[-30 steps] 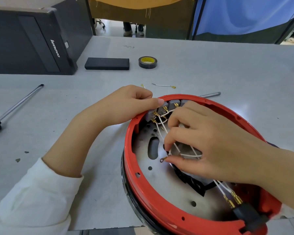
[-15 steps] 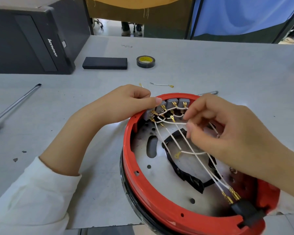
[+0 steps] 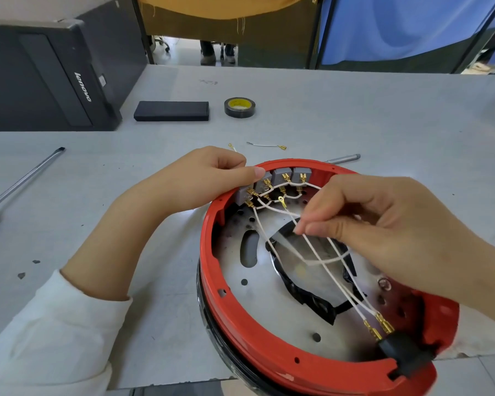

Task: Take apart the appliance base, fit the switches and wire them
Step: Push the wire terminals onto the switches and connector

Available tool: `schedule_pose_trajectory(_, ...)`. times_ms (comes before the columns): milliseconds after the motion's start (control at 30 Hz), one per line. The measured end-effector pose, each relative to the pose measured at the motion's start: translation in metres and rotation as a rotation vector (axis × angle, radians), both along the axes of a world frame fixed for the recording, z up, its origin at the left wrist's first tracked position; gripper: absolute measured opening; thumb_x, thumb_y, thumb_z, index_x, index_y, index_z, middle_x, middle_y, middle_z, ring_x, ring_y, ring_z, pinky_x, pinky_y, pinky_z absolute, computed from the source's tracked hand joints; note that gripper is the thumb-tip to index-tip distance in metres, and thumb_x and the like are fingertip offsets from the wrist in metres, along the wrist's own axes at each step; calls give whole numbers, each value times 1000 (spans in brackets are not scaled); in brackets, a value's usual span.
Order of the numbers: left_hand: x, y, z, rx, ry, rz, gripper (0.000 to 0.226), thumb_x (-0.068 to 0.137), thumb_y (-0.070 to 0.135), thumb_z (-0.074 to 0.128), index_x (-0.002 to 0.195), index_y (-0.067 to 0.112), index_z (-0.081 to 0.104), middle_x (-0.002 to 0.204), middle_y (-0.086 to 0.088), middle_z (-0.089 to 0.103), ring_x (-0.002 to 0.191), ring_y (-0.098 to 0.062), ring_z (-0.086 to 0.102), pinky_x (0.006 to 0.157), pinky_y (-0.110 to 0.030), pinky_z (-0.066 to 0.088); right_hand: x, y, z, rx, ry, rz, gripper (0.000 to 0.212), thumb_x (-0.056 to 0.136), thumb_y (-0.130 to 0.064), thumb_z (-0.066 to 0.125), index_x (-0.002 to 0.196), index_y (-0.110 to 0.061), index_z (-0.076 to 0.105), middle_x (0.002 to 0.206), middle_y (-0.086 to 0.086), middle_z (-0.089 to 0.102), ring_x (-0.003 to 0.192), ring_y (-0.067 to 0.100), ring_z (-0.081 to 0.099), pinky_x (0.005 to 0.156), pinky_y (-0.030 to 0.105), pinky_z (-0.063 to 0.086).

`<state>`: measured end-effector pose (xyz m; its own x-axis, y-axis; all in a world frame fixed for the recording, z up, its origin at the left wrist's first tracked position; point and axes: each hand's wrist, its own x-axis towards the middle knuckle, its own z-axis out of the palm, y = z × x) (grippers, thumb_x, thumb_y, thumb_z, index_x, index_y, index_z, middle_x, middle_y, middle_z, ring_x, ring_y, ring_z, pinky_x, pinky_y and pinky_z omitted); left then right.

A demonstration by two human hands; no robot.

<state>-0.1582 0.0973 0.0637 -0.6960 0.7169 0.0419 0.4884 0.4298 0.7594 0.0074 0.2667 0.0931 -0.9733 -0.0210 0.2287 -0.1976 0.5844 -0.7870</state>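
— Where is the appliance base seen in the head view?

— It is found at the near edge of the desk, red rim upward, with grey switches set along its far wall.

— How are the grips described?

— The left hand is curled over the far rim, its thumb laid against the switches. A white wire is pinched in the right hand, held above the metal plate.
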Motion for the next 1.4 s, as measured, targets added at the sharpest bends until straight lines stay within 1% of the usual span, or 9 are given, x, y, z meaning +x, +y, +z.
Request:
schedule_pose_trajectory(100,-1,1,0,-1,-1,0,53,90,45,59,56,19,28,45,11,27,42,-6,26,42,-12,25,-3,-1,-3,190,47,144,14,80,-14,70,75,-27,67,84,-8,68,86,13,65,77,27,52)
schedule_pose_trajectory(333,-1,1,0,15,-20,6,52,92,42,58,55,17,31,37,15,42,38,-4,34,41,-7,27,-17,-4,-1,268,35,251,8,81,-21,72,80,-27,68,79,-19,63,85,1,62,78,18,47)
schedule_pose_trajectory(433,-1,1,0,20,-16,11,52,93,41,58,55,17,30,37,15,42,37,-3,36,41,-7,27,-19,-6,-6,262,-2,271,8,83,-10,71,84,-18,72,73,-20,58,76,-3,57,76,19,43)
schedule_pose_trajectory(567,-2,1,0,17,-17,15,52,92,42,58,56,17,30,38,14,40,38,-4,34,41,-7,27,-16,-3,-13,235,-83,280,13,87,-10,65,87,-19,74,74,-21,61,76,-9,58,77,16,46)
schedule_pose_trajectory(733,-4,0,-1,5,-6,30,53,90,46,58,55,18,30,40,13,35,40,-5,31,42,-10,26,-17,1,-6,414,41,362,4,83,-16,72,81,-18,70,79,-17,62,82,3,58,77,19,45)
schedule_pose_trajectory(867,-4,0,-1,6,9,39,54,89,47,60,55,18,30,41,13,32,40,-5,32,40,-9,26,-13,2,-7,509,145,373,6,82,-17,70,85,-21,67,84,-16,58,87,0,49,79,14,39)
schedule_pose_trajectory(1000,-4,-1,-1,3,12,49,54,89,48,59,56,17,30,39,13,34,39,-6,31,41,-9,25,-14,5,-9,562,180,352,10,83,-13,70,88,-22,68,85,-15,60,89,3,50,81,22,43)
schedule_pose_trajectory(1200,-5,0,-2,-1,-1,43,54,89,49,59,55,18,31,39,13,35,40,-5,30,41,-10,26,-13,8,-6,618,153,337,9,83,-22,68,91,-24,71,86,-17,61,91,8,51,79,23,43)
schedule_pose_trajectory(1400,-6,-1,-2,-6,-5,44,54,88,50,60,56,18,31,40,13,34,40,-5,30,41,-9,26,-16,10,-4,663,74,386,19,81,-20,70,97,-29,76,87,-21,66,90,10,49,78,22,42)
